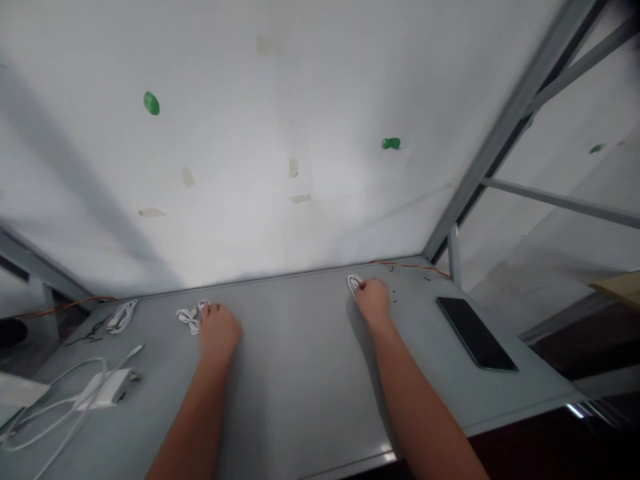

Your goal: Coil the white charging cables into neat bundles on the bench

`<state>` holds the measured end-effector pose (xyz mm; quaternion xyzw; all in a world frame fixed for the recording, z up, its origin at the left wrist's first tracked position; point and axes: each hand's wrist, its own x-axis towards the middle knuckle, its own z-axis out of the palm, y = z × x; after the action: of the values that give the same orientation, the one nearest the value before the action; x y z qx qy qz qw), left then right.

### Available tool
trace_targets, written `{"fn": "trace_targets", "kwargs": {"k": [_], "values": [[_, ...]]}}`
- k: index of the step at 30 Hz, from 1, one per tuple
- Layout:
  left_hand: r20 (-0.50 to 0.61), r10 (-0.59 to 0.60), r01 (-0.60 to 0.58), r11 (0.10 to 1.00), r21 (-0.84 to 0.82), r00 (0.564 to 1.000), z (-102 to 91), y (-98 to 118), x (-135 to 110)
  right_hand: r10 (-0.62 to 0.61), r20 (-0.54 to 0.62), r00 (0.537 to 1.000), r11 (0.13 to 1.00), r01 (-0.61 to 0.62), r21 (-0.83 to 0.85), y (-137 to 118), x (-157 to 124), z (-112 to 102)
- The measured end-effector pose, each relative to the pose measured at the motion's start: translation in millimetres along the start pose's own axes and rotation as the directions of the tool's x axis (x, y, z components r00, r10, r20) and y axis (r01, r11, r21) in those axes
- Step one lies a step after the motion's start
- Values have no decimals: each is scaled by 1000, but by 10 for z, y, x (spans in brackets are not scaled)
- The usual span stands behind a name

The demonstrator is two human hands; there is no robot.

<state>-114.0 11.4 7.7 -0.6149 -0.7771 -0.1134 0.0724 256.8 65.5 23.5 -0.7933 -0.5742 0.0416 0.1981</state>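
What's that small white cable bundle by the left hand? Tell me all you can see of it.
The white cable bundle is a thin, plastic-looking cord gathered into small loose loops. It lies flat on the grey table near its back edge. The left hand touches its right end; whether the cord is pinched there is hidden. Its plugs are too small to tell.

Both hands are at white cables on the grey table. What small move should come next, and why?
Probably the right hand should close its fingers on the small white coil and lift it slightly: the coil lies just at its fingertips, and no firm grip on it is visible yet.
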Motion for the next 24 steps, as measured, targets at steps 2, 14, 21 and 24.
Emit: {"fn": "trace_targets", "kwargs": {"k": [2, 14, 21, 24], "values": [[-55, -50, 44, 994, -102, 997, -41, 70, -21, -46, 59, 997, 999, 45, 23, -98, -52, 33], [540, 259, 371, 494, -787, 801, -25, 1120, -454, -238, 454, 859, 927, 61, 370, -768, -767, 374], [595, 246, 483, 392, -783, 765, -19, 1100, -394, -420, 689, 591, 614, -375, 695, -755, -691, 346], [612, 261, 496, 393, -774, 747, -39, 1096, -359, -476, 707, 523, 611, -382, 693, -785, -714, 261]]}}
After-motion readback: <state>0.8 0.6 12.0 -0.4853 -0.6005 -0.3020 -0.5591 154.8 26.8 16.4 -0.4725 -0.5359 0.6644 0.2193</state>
